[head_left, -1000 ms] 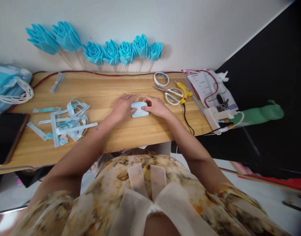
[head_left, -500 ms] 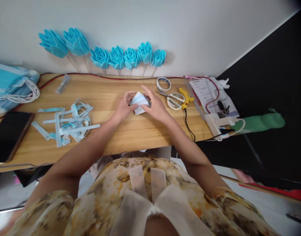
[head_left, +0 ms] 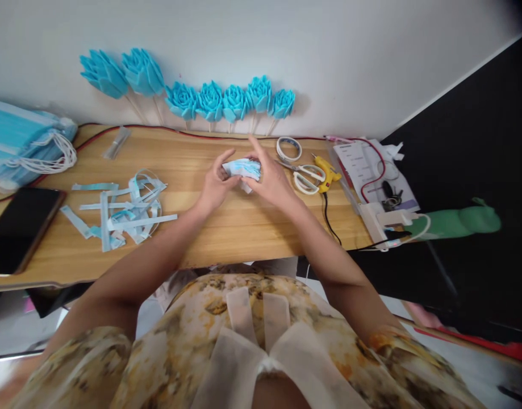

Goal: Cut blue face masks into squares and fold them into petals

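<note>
Over the middle of the desk, my left hand (head_left: 215, 186) and my right hand (head_left: 271, 180) grip a small stack of light blue and white mask fabric pieces (head_left: 242, 168) from both sides. The stack's layered blue edges face up, and a white corner hangs below. Both thumbs press on its near side, while the other fingers are partly hidden behind it. Right of my right hand lie white-handled scissors (head_left: 308, 177), a roll of tape (head_left: 288, 149) and a yellow glue gun (head_left: 328, 174). Cut mask strips and ear loops (head_left: 126, 210) are heaped to the left.
Several blue fabric flowers (head_left: 209, 101) on sticks lean against the wall. At the left are a pack of face masks (head_left: 24, 142) and a phone (head_left: 22, 230). Papers (head_left: 363, 165), keys (head_left: 392, 197), a power strip (head_left: 374, 224) and a green item (head_left: 456, 223) occupy the right side.
The stack has turned in my hands, from showing a flat pale face to showing its layered blue edges. The whole view has shifted slightly, so things appear further right.
</note>
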A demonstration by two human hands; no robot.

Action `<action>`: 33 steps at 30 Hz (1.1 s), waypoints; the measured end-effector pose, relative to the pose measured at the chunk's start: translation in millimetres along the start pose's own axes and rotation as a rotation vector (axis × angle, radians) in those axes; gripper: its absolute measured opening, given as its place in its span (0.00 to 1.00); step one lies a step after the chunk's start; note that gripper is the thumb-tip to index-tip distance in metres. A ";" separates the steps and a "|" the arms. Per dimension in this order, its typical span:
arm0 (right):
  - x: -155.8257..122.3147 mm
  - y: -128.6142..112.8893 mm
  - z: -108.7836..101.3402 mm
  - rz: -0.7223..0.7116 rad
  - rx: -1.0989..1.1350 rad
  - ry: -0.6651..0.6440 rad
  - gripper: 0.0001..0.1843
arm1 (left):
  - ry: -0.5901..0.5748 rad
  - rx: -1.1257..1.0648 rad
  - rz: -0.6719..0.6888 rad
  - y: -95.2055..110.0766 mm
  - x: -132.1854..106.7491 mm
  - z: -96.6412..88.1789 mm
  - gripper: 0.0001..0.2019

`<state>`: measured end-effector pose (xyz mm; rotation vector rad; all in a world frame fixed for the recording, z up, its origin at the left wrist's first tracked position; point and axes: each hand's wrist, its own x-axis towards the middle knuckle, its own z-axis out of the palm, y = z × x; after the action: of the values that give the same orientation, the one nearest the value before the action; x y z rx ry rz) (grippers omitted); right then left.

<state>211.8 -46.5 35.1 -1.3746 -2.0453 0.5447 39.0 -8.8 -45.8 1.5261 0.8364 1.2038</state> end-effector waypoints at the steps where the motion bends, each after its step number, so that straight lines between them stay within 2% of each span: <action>1: -0.5 6.2 3.5 0.044 0.031 0.014 0.48 | -0.012 -0.032 -0.034 -3.0 0.3 -0.7 0.37; 4: -3.0 27.8 15.8 0.165 0.115 0.015 0.49 | -0.025 -0.030 -0.100 -8.1 0.7 -1.5 0.36; 8: -7.1 43.4 25.3 0.178 0.144 0.016 0.48 | -0.031 0.080 -0.065 -6.3 0.0 -0.2 0.37; 12: -9.8 42.5 26.5 0.154 0.163 0.013 0.52 | -0.020 0.133 -0.025 -2.4 -1.6 0.8 0.38; 18: -11.2 38.8 28.4 0.124 0.185 -0.026 0.52 | -0.063 0.196 -0.006 -0.8 -3.1 2.5 0.41; 25: -11.6 34.8 30.7 0.019 0.276 -0.059 0.55 | -0.073 0.276 -0.024 8.6 -4.9 3.0 0.37; 30: -11.6 39.0 27.7 0.067 0.308 -0.031 0.58 | -0.006 0.262 0.006 8.1 -3.3 1.6 0.34; 33: -10.4 46.6 27.0 0.111 0.339 -0.021 0.56 | 0.027 0.257 0.010 4.3 -2.2 0.6 0.34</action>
<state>227.8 -38.7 -16.8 -1.2837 -1.7973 0.9114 38.8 -12.2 -42.3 1.7243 1.0337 1.1600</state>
